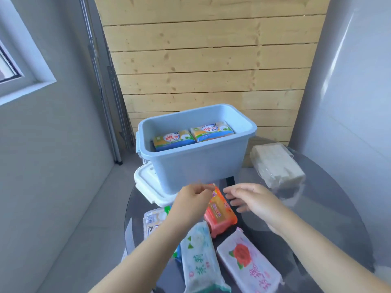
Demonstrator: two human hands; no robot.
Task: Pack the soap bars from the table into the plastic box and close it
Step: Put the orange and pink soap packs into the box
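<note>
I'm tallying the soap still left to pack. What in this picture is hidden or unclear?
- Head view: the white soap pack at the left is partly covered by the left forearm.
- The green pack and the rose pack are cut off by the bottom edge.
- The box wall hides anything beneath the two yellow bars.
- The left hand fingers are blurred, so contact with the orange bar is unclear.

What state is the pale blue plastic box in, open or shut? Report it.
Open. The pale blue plastic box shows two soap packs inside; its white lid lies beneath it.
</note>
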